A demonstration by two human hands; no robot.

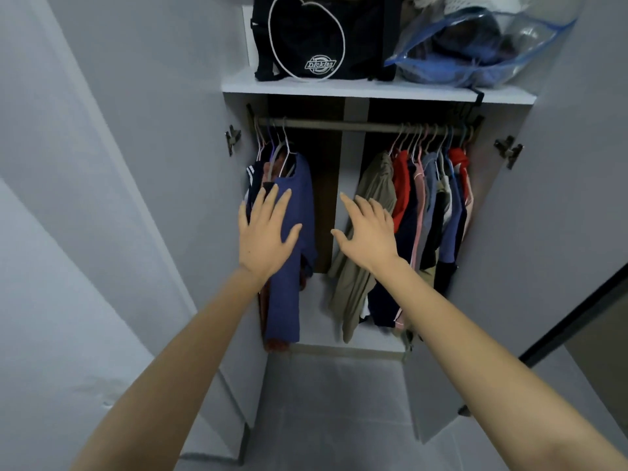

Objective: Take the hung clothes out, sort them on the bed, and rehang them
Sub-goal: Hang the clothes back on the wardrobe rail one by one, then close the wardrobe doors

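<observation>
Fingers (283, 202) of my left hand (265, 237) spread over the soft blue shirt (300, 185) — right hand (370, 236) splayed wide beside the limp khaki garment (380, 178), holding nothing; both garments hang from the round rail (339, 125).

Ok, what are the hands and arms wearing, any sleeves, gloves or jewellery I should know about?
Nothing worn shows. The left hand and right hand are bare: no gloves, rings or wristwatch. The left forearm and right forearm are uncovered to the picture's lower edge, so no sleeve is in view. No tape on the fingers.
</observation>
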